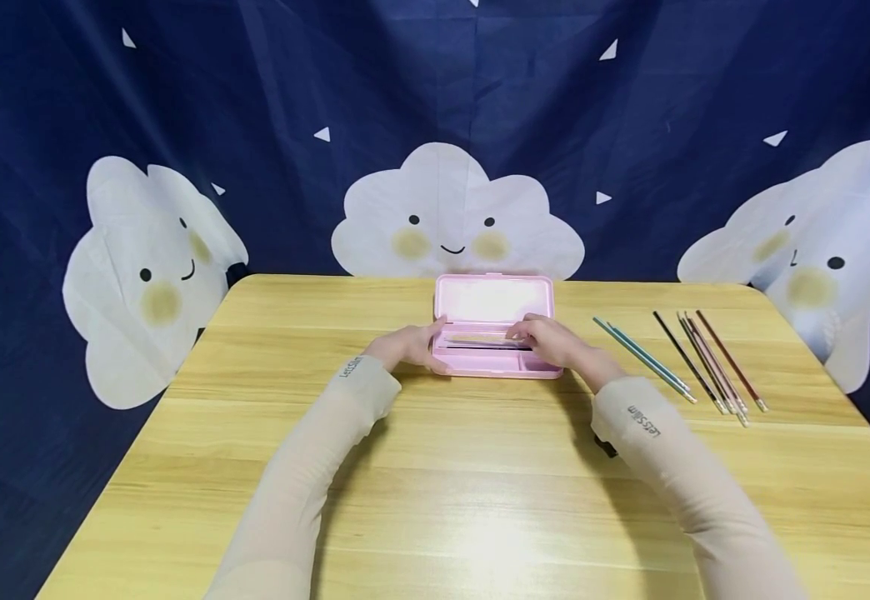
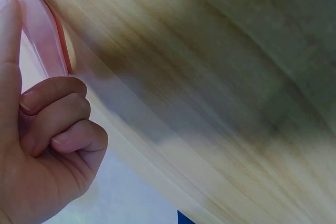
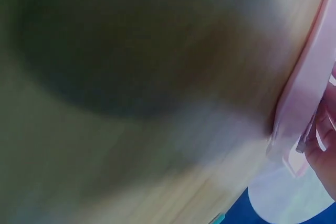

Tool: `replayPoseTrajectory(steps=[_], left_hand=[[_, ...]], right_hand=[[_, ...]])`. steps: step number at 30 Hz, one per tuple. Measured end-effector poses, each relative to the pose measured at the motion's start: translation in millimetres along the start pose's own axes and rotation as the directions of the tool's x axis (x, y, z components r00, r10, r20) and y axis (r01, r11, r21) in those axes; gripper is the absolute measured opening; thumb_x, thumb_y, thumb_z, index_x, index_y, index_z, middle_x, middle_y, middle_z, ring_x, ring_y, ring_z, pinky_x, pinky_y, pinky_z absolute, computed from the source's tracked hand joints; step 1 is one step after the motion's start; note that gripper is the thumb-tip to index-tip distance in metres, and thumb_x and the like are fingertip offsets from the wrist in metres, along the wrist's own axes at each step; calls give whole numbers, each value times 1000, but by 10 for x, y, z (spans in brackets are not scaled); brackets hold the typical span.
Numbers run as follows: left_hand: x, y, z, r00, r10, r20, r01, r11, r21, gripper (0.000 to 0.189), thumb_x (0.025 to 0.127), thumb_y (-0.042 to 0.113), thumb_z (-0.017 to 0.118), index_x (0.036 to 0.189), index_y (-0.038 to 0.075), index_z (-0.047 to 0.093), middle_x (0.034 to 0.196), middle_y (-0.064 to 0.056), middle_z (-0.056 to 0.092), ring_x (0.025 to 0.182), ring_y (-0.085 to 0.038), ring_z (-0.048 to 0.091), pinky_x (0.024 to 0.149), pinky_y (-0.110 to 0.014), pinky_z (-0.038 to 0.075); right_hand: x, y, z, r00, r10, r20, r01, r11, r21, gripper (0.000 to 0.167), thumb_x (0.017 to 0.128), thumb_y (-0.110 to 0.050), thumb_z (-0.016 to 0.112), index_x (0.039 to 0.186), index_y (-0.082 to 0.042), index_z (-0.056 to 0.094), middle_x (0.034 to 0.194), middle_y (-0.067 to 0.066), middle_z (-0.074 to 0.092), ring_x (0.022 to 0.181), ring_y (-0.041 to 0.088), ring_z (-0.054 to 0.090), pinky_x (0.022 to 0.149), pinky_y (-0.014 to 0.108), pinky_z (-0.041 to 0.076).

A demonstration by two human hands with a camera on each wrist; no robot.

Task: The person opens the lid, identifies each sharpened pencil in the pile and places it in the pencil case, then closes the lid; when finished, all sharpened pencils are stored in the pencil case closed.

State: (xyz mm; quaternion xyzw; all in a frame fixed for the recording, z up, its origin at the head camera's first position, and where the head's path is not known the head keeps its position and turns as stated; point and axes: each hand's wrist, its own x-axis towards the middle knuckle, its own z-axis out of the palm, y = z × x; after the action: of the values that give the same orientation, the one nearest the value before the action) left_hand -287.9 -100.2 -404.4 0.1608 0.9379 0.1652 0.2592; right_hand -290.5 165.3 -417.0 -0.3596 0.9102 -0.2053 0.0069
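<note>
Pink pencil case (image 1: 480, 372): sits at the far middle of the wooden table (image 1: 435, 517), between both hands, long axis running left to right. At the left end, left hand (image 1: 411, 346): grips the case there, with thumb to the far side and a finger along the near side. Inside the far compartment, slim pencils (image 1: 480, 347): lie parallel to that same axis, just left of and partly beneath right hand (image 1: 547, 337), the nearer of the two. Right fingers curled, seeming to pinch at the pencils' right end; impossible to tell how many.

As for looks: glossy pale pink, lid (image 1: 493, 298) tipped back on the far side, with a long near compartment and a small one at near right. Farther right, loose on the wood: teal pencils (image 1: 663, 377), then a black pencil (image 1: 688, 362), then brownish and pinkish pencils (image 1: 731, 361), all slanting towards near right.
</note>
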Motion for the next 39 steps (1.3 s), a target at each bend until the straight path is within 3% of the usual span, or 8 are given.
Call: replayPoseTrajectory(steps=[4,13,22,34,39], left_hand=[[0,14,2,1000,1,4,-1,1000,-8,107,72,48,72,148,23,1,147,-17,27,133,-28,29,109,-37,25],[-3,47,4,1000,4,-2,-4,1000,5,108,71,50,72,148,23,0,145,-19,30,131,-28,32,108,-37,27],[12,35,11,1000,-5,1,5,1000,4,108,71,50,72,148,23,0,146,-17,27,133,-27,30,109,-36,25],[10,-14,16,1000,-6,2,6,1000,-2,109,71,52,71,148,24,-1,147,-16,27,133,-28,30,109,-37,25],[7,-20,17,1000,-7,2,7,1000,-11,108,71,50,72,148,24,0,146,-16,28,132,-29,30,109,-38,25]], right_hand=[[31,-42,39,999,8,31,-7,1000,-17,27,81,11,51,98,-2,67,86,8,60,84,24,57,81,39,47],[35,-74,50,996,51,79,-46,997,-58,34,73,11,57,101,-6,67,76,6,51,70,18,47,68,32,43],[-57,-37,3,999,30,-25,-29,999,16,22,85,8,51,100,3,65,84,12,59,81,26,57,78,41,48],[-325,116,-169,993,105,-49,-104,994,37,25,84,8,54,108,6,62,87,14,58,78,25,52,73,41,45],[-481,210,-243,991,114,-69,-112,993,36,26,82,9,56,108,6,61,80,11,57,75,24,51,72,42,42]])
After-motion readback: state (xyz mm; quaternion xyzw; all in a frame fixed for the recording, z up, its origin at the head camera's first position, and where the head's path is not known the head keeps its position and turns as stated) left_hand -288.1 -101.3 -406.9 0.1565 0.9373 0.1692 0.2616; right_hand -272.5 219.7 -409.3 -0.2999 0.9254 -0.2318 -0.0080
